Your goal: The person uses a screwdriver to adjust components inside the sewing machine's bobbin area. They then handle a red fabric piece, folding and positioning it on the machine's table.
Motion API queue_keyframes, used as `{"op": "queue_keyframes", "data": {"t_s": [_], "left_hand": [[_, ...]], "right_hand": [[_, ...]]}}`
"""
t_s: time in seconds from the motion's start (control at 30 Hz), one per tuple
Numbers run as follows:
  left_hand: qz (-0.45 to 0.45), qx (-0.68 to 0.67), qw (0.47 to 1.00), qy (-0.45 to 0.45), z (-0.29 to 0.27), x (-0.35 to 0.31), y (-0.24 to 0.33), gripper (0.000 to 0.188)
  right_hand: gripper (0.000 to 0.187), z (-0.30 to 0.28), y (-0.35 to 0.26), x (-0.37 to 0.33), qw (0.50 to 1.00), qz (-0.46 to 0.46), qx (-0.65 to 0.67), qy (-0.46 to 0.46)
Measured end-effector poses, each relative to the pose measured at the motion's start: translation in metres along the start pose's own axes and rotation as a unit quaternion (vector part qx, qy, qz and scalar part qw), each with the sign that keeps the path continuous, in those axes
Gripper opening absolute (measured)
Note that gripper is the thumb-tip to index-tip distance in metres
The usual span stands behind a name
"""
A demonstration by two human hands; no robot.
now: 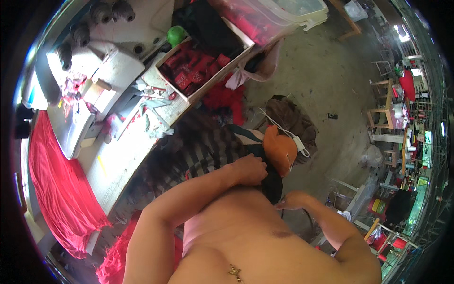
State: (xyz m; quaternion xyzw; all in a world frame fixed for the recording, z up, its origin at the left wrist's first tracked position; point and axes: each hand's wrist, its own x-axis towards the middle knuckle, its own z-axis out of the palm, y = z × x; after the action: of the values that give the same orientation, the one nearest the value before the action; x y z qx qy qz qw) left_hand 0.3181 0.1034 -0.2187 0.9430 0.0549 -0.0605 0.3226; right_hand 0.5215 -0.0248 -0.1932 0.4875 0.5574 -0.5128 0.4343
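Note:
My left hand [250, 169] is in front of my belly, over dark fabric. Its fingers are curled in, and whatever they may hold is hidden. Just beyond and to its right sits an orange cloth item [281, 151], next to dark green and cream fabric [246, 135]. Grey-and-black striped cloth [208, 154] covers my lap on the left. At my right side, by the waist, is my right hand [292, 200]. Its fingertips reach in behind my body next to dark cloth [272, 184], so its grip does not show.
A sewing machine [113, 71] stands on the white table [127, 158] at left, with red fabric [61, 184] draped over the edge. Beyond are a box [189, 97] of red pieces and a clear plastic bin [283, 21]. A white power strip [301, 146] and brown cloth [295, 120] lie on the floor.

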Motion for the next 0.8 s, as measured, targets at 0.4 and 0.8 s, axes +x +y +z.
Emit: {"op": "queue_keyframes", "data": {"t_s": [0.4, 0.8], "left_hand": [[-0.044, -0.025, 0.974, 0.223, -0.022, -0.043, 0.005, 0.015], [-0.208, -0.046, 0.899, 0.384, -0.001, -0.135, 0.012, 0.007]], "right_hand": [[0.043, -0.045, -0.044, -0.045, 0.994, 0.016, -0.095, 0.058], [0.024, -0.126, -0.097, -0.056, 0.948, -0.088, -0.258, 0.161]]}}
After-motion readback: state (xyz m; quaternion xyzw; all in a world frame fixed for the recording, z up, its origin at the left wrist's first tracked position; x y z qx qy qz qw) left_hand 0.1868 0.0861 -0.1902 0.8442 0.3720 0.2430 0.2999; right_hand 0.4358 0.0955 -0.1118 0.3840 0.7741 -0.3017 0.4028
